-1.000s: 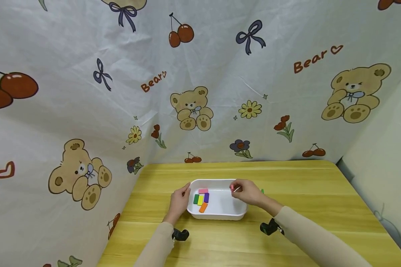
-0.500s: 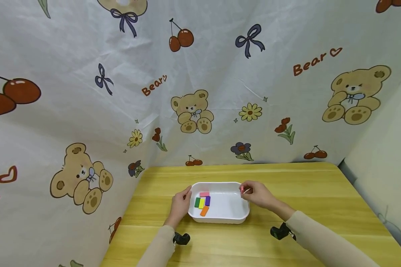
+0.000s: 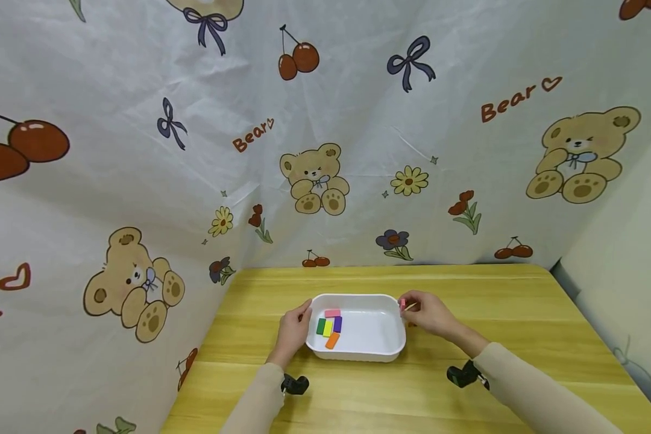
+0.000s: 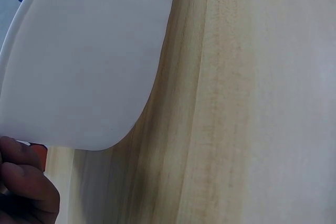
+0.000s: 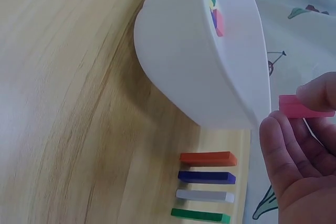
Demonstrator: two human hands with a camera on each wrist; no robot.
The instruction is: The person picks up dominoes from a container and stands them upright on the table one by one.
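Observation:
My left hand (image 3: 292,331) holds the left end of a white plastic tray (image 3: 358,356) at its rim. In the left wrist view, curled fingers (image 4: 31,182) show beside the tray's corner. Between thumb and fingers my right hand (image 3: 425,312) pinches a pink block (image 5: 304,107), just off the tray's right rim. Inside the tray, toward its left side, lie a pink block (image 3: 333,313), a green block (image 3: 320,326), a yellow block (image 3: 328,328), a purple block (image 3: 337,324) and an orange block (image 3: 333,340), close together.
On the wooden table (image 3: 358,398), right of the tray, the right wrist view shows a row with an orange block (image 5: 209,159), a blue block (image 5: 207,177), a white block (image 5: 205,196) and a green block (image 5: 200,215). A bear-print cloth (image 3: 352,108) hangs behind.
My right hand has moved right with the pink block, from above the tray's right part to beside its right rim. The left hand keeps its hold, and the blocks inside stay put.

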